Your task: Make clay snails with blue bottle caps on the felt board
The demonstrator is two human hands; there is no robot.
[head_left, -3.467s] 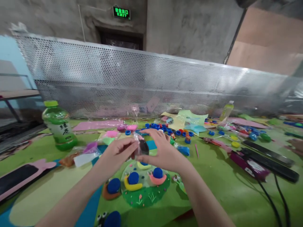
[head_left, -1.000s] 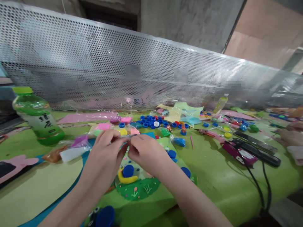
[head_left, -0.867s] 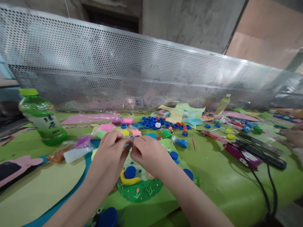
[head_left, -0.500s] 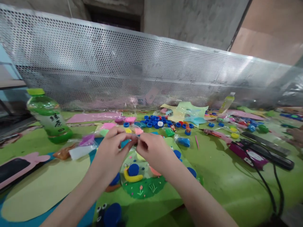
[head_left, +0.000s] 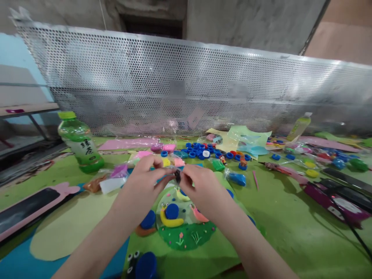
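Observation:
My left hand (head_left: 147, 176) and my right hand (head_left: 200, 182) meet over the middle of the table, fingers pinched together. Between their fingertips is a small dark piece (head_left: 177, 176) that looks like soft modelling clay; the fingers hide part of it. Below them lies a green sheet with a clay picture (head_left: 187, 236) on it. It carries a yellow snail (head_left: 171, 221) with a blue bottle cap for a shell and a pink snail (head_left: 200, 215), partly covered by my right hand. Nearer to me sits a black figure (head_left: 132, 267) with googly eyes beside a blue cap (head_left: 146, 265).
A green tea bottle (head_left: 83, 143) stands at the left. Several blue bottle caps (head_left: 199, 149) are heaped behind my hands, with a bagged blue clay lump (head_left: 236, 178) and a pink stick (head_left: 255, 180) to their right. A magenta box (head_left: 334, 201) with a cable lies further right.
The view has shifted left, so the things appear further right. My hands stay pinched together, and the dark piece between the fingertips shows more plainly now.

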